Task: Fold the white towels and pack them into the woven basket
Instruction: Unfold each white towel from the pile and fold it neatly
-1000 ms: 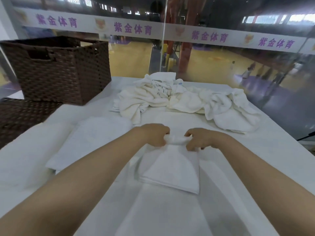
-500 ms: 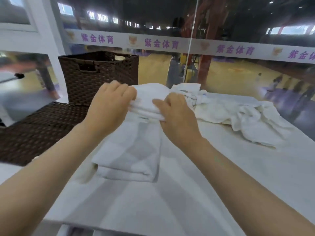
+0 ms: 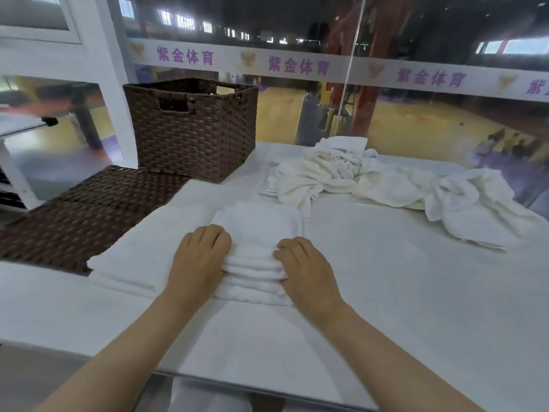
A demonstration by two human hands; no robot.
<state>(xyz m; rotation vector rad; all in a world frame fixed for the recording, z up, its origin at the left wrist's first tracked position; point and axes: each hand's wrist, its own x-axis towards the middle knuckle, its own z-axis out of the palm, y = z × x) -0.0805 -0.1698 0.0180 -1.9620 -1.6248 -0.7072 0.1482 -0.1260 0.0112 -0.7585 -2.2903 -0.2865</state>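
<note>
While both hands [image 3: 252, 263] hold it, folded towel [image 3: 255, 230] runs lengthwise toward basket [image 3: 193, 129].

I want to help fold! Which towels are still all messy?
The crumpled towel heap at the table's far right; the stack under both hands is folded flat.

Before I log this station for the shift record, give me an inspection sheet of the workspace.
Surface: white table.
Job's things: folded towel stack near front; woven basket upright at back left; unfolded towel pile at back right.
Clutter: flat woven panel at left, flat white towel partly over it.
Hands: left hand and right hand hold the stack's near corners.
Cables: nothing seen.
Surroundings: glass wall, sports hall beyond.
</note>
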